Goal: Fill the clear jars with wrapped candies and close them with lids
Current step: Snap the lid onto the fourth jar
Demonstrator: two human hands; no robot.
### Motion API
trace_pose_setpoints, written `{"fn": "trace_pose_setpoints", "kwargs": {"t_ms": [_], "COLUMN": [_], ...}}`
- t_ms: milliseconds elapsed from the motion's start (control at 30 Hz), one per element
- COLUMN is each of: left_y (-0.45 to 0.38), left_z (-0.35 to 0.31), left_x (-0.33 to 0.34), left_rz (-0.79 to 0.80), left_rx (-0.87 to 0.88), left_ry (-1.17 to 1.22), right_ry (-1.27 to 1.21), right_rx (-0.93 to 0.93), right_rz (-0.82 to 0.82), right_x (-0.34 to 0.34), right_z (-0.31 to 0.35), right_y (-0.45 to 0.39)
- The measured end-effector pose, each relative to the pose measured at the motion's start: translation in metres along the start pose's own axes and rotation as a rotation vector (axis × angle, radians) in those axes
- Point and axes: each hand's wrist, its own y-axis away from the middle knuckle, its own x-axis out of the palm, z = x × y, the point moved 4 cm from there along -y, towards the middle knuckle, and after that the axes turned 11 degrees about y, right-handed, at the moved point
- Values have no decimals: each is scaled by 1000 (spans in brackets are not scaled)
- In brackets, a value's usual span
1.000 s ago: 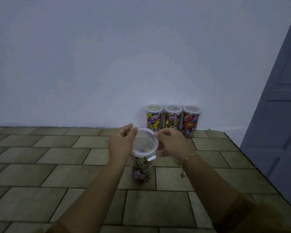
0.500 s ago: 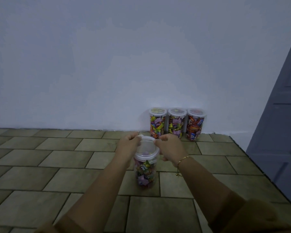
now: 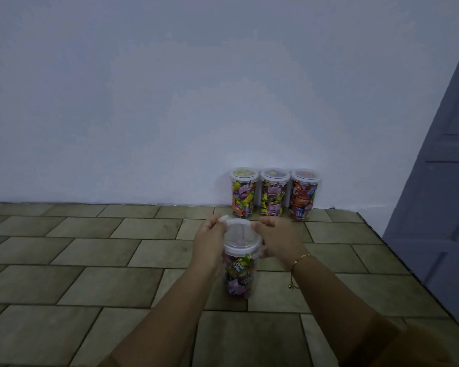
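A clear jar full of wrapped candies stands on the tiled floor in front of me. A translucent white lid sits on its mouth. My left hand grips the lid's left rim, fingers on a raised clip at the back left. My right hand holds the lid's right rim, fingers curled around the side. Three filled, lidded jars stand in a row against the wall: the left jar, the middle jar and the right jar.
A pale wall rises behind the floor tiles. A grey-blue door stands at the right, beside the floor's raised edge.
The view has lifted and shifted a little. Both hands have closed in on the lid, which now sits flat on the jar; the jar stays in place.
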Motion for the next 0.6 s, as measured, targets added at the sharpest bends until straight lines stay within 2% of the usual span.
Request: {"fn": "trace_pose_setpoints", "kwargs": {"t_ms": [200,600], "left_y": [5,6], "left_z": [1,-3], "left_x": [0,-6], "left_rz": [43,202], "left_rx": [-22,40], "left_ry": [46,-185], "right_ry": [12,52], "right_rx": [-25,-52], "right_rz": [-11,-68], "right_x": [-2,3], "right_z": [-2,-12], "right_y": [2,5]}}
